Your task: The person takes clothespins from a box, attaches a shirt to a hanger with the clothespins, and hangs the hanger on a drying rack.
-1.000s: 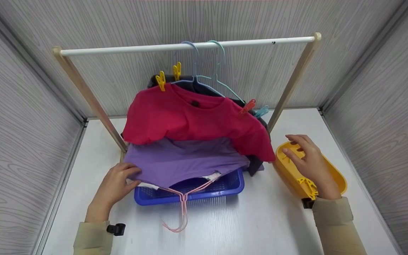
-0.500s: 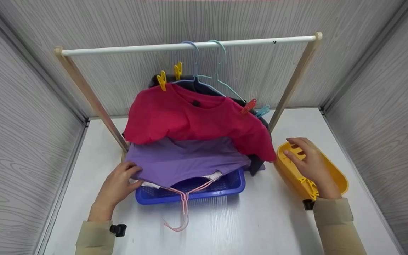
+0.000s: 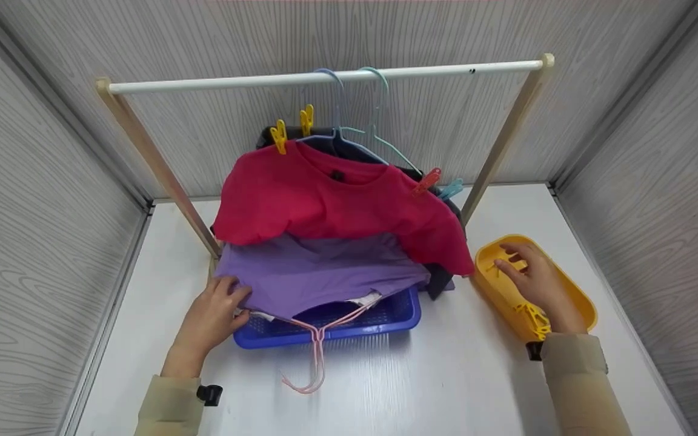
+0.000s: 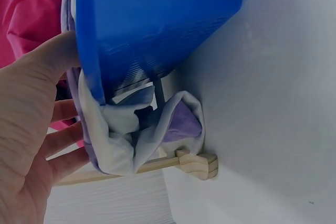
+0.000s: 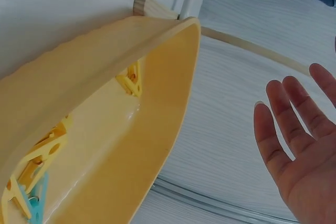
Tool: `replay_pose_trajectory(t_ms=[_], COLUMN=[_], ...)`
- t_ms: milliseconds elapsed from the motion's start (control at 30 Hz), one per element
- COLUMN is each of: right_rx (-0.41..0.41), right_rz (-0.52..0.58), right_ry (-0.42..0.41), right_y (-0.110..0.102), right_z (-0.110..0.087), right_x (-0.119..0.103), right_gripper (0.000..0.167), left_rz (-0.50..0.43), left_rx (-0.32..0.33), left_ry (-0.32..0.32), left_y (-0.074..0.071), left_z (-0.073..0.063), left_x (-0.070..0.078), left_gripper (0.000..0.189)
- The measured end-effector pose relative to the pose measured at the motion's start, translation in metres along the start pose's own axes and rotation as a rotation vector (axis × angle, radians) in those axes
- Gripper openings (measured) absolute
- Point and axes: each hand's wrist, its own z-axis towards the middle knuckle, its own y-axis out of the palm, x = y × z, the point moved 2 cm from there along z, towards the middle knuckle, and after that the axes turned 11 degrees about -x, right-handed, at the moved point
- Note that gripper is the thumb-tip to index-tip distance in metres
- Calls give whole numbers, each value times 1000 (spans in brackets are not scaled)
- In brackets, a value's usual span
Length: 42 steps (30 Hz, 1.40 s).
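Note:
In the head view my left hand (image 3: 214, 310) rests with its fingertips on the left edge of a purple T-shirt (image 3: 319, 269). The thumb lies close by the rim of the blue basket (image 3: 355, 331) under the shirt. From the shirt's neck a pink clothes hanger (image 3: 317, 345) sticks out toward me. My right hand (image 3: 537, 278) hovers over a yellow tray (image 3: 485, 303), its fingers loosely bent and nothing held. Yellow clothespins (image 5: 50, 148) and a light blue clothespin (image 5: 35, 203) lie in that tray, as the right wrist view shows.
Behind stands a rack with a white rail (image 3: 216, 83). A red T-shirt (image 3: 337, 203) and dark clothing (image 3: 269, 136) hang there from blue and green hangers, with yellow clothespins (image 3: 279, 137), a red clothespin (image 3: 428, 180) and a blue clothespin (image 3: 451, 189) on them.
My left hand has shifted slightly right along the purple T-shirt's edge. Over the yellow tray, my right hand has moved a little right and toward me.

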Motion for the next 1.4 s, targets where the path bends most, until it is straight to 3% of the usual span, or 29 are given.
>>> replay_pose_trajectory(t_ms=[200,567,800,1033,1233,1400], right_rx=[-9,-18,-23,-68,-88,-108], right_rz=[12,-11,-38,-30,-39,-41], right_ry=[3,3,20,78,90,107], right_y=[-2,-7,-15,-18,-19,-21], right_z=[1,0,-2,-5,-3,0], right_x=[4,11,22,30,35,40], right_gripper=[41,42,43,48,49,50], left_rz=[12,-95,-100,-281,-220,-236], left_rx=[28,-57,-20,-7,1,61], left_ry=[31,-60,-64,-100,-118,-138], left_y=[4,-5,-8,-14,-20,-17], left_z=[-2,1,5,7,12,16], left_x=[0,0,2,-7,-7,-8], left_gripper=[29,20,22,18,15,14])
